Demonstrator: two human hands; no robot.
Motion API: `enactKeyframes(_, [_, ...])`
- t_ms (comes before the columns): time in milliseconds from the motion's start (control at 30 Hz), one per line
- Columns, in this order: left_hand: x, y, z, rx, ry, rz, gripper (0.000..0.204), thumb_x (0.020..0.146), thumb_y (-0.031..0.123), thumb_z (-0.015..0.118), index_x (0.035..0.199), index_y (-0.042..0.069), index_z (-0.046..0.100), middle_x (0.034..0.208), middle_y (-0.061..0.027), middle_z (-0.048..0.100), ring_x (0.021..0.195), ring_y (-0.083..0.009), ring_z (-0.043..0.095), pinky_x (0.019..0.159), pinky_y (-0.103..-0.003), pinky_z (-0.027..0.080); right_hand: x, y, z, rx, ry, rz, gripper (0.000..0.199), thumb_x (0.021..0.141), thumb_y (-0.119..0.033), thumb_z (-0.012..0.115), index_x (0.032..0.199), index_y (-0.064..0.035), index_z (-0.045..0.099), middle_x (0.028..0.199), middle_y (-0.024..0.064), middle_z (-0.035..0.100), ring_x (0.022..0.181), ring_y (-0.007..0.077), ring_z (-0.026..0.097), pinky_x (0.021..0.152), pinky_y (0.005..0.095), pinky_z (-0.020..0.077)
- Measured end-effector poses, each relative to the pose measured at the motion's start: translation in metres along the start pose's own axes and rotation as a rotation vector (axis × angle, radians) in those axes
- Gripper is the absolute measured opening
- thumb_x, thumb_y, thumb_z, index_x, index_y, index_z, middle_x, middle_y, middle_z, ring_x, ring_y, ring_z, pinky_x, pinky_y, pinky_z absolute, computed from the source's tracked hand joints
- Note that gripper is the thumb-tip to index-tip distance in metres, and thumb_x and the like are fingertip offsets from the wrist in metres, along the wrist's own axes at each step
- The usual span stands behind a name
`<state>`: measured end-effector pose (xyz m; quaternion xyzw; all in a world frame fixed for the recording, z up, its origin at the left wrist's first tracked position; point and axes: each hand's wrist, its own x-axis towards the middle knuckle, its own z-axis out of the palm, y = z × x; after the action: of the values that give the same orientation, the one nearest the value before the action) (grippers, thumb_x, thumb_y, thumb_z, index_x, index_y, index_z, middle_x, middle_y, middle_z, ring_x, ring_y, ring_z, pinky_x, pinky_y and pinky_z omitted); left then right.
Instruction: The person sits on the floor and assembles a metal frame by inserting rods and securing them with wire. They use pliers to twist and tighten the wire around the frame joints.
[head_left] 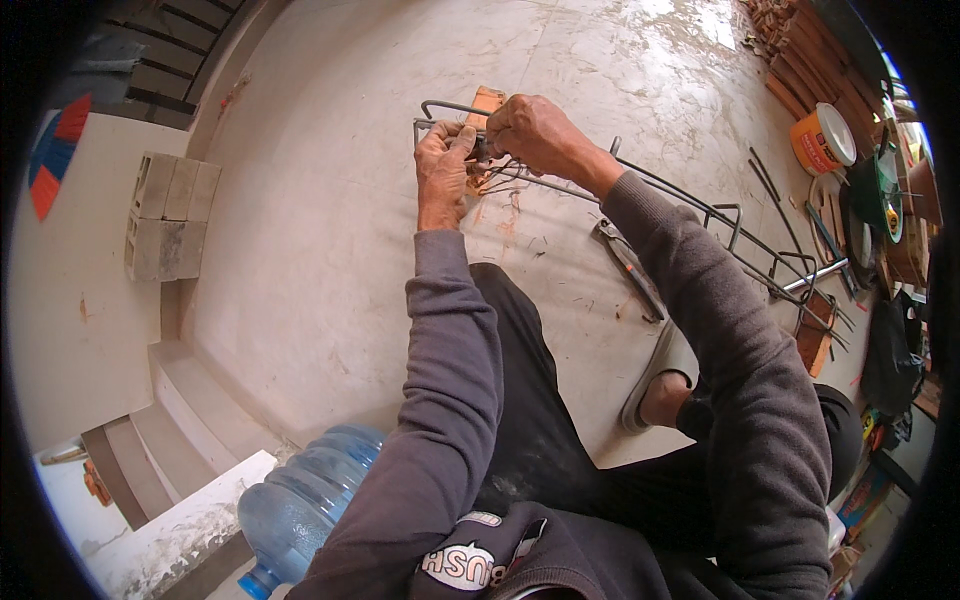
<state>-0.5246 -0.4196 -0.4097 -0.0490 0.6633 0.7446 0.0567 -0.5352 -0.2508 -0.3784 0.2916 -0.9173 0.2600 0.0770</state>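
Pinching the ten-o'clock end of the steel rebar cage [668,183] in the left grip [442,170], curling the right grip [540,130] closed at its two o'clock, contents hidden, nearer the long axis running toward four o'clock over the floor [340,220].

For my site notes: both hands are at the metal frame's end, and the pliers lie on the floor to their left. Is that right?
No: the head view shows the pliers on the floor to the right of both the left hand and the right hand. The rest stands.
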Motion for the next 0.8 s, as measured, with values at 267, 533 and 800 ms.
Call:
enactKeyframes(267, [0.003,-0.015,0.000,-0.057,-0.007,0.029,0.012,0.096,0.016,0.063,0.096,0.004,0.060,0.085,-0.0045,0.068,0.067,-0.0085,0.064,0.058,-0.020,0.051,0.004,0.010,-0.005,0.129,-0.055,0.128,0.018,0.079,-0.011,0.064,0.085,0.0016,0.074,0.078,0.0114,0.072,0.065,0.0213,0.068,0.063,0.0344,0.0544])
enactKeyframes(533, [-0.001,-0.009,0.003,-0.008,-0.022,0.044,0.017,0.091,0.011,0.071,0.100,0.001,0.060,0.084,-0.0051,0.068,0.069,-0.0092,0.065,0.057,-0.020,0.049,0.007,0.020,-0.003,0.116,-0.021,0.331,0.020,0.083,-0.015,0.060,0.086,0.0007,0.071,0.080,0.0237,0.068,0.074,0.0388,0.069,0.068,0.0459,0.0551])
enactKeyframes(800, [0.003,-0.016,-0.007,-0.046,-0.054,0.036,0.024,0.084,0.007,0.077,0.100,0.001,0.060,0.084,-0.0068,0.069,0.071,-0.0121,0.067,0.058,-0.022,0.051,0.003,0.008,-0.012,-0.119,-0.008,0.363,0.016,0.085,-0.010,0.057,0.082,0.0007,0.069,0.079,0.0207,0.069,0.076,0.0365,0.070,0.066,0.0452,0.0558])
